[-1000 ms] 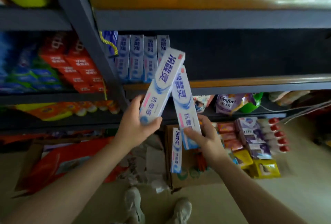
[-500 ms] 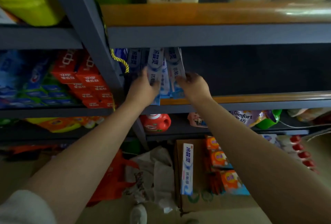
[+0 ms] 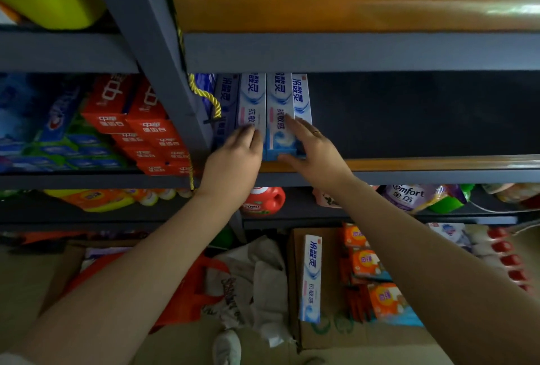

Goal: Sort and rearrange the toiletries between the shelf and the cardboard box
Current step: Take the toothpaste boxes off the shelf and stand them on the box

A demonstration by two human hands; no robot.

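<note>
Two toothpaste boxes (image 3: pixel 264 113), carried a second ago, are now stood upright at the shelf (image 3: pixel 409 163) front edge. They are pressed by released left hand (image 3: pixel 233 157) and right hand (image 3: pixel 312 148). One box (image 3: pixel 311 277) remains on the cardboard box (image 3: pixel 330 332).

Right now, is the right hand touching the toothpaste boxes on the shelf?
Touching. The head view shows the right hand with straight fingers laid flat against the front of the toothpaste boxes, its thumb under their bottom edge.
</note>
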